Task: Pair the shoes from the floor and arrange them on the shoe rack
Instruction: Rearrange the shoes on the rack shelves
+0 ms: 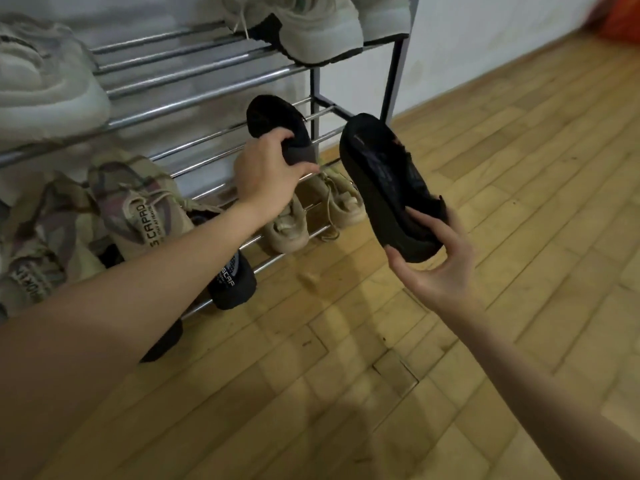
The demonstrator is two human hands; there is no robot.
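My left hand (268, 176) grips the heel of a black shoe (273, 119) that rests on the middle tier of the metal shoe rack (194, 98), toe pointing toward the wall. My right hand (440, 268) holds a second black shoe (388, 185) by its heel, in the air to the right of the rack and tilted with its toe up. The two black shoes look like a pair. They are a short gap apart, with the rack's dark corner post (314, 98) between them.
Pale grey-green sneakers (311, 26) sit on the top tier, another (41, 81) at far left. Camouflage sneakers (138, 202) fill the middle tier's left. Beige shoes (287, 230) and black shoes (232, 282) stand on the bottom tier. A wooden parquet floor (450, 341) spreads right; an orange object (623, 26) lies at the far corner.
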